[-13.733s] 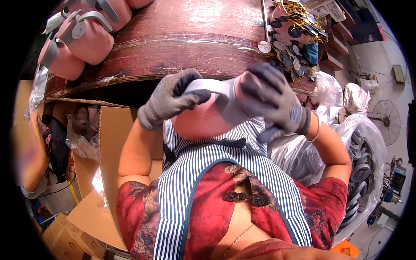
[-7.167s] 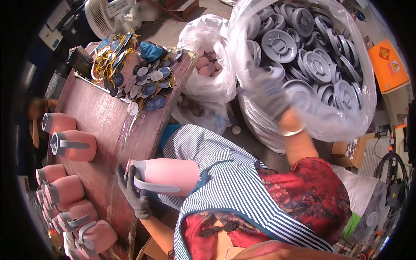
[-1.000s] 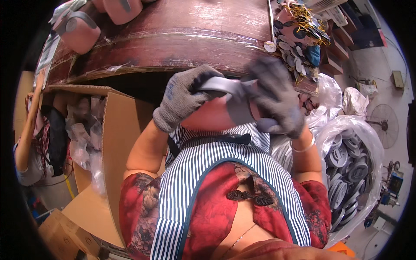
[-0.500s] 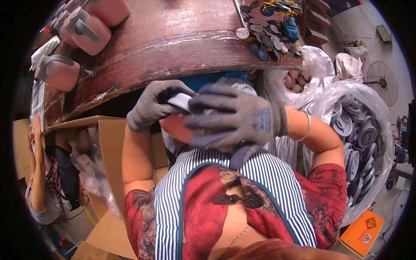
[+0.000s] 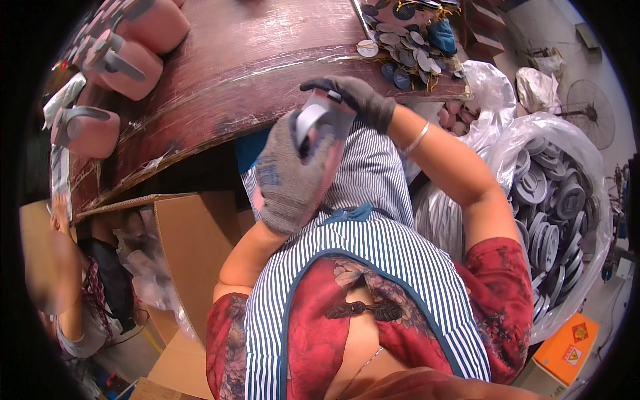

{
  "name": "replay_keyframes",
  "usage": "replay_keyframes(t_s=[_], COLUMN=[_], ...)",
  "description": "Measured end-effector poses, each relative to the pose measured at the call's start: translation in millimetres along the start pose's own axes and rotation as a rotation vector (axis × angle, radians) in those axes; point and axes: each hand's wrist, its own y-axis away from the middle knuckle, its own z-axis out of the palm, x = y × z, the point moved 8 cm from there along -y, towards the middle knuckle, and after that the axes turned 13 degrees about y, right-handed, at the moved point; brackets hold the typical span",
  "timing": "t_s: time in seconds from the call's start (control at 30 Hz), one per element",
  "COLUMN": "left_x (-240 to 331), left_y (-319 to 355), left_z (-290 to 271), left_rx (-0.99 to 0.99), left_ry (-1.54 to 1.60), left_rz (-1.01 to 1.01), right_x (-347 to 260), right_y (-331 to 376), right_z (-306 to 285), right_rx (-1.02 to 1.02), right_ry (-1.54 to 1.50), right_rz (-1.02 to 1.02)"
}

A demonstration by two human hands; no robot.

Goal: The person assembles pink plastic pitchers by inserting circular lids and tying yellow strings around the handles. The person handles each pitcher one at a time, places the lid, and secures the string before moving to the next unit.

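Note:
My left hand (image 5: 290,175), in a light grey glove, wraps around a pink rounded piece (image 5: 337,155) held up in front of my striped apron; the glove hides most of it. A light grey band-like handle (image 5: 309,119) stands at the top of the pink piece. My right hand (image 5: 352,95), in a darker grey glove, pinches this handle from above, near the edge of the brown table (image 5: 253,63).
Pink pieces with grey handles (image 5: 127,63) lie on the table's left; small round discs (image 5: 413,40) are heaped at its far right. A clear bag of grey round parts (image 5: 553,200) stands at my right, a cardboard box (image 5: 190,253) and another person (image 5: 87,300) at my left.
My right hand has moved off the front of the pink piece up to its grey handle. My left hand now covers the front. The piece sits a little higher, nearer the table edge.

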Motion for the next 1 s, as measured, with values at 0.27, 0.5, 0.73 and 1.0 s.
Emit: replay_keyframes(t_s=[0.27, 0.5, 0.73, 1.0], left_x=[-67, -66, -73, -82], left_y=[7, 16, 15, 0], left_z=[12, 26, 22, 12], left_rx=[-0.059, -0.027, -0.154, -0.173], left_ry=[1.104, 1.324, 1.336, 0.685], left_rz=[-0.686, -0.807, -0.865, -0.506], right_x=[64, 78, 70, 15], right_y=[111, 171, 149, 96], right_z=[-52, -20, -54, 15], right_rx=[0.736, 0.651, 1.007, 0.592], right_ry=[0.364, 1.055, -0.552, -1.289], right_rz=[0.494, 0.423, 0.321, 0.667])
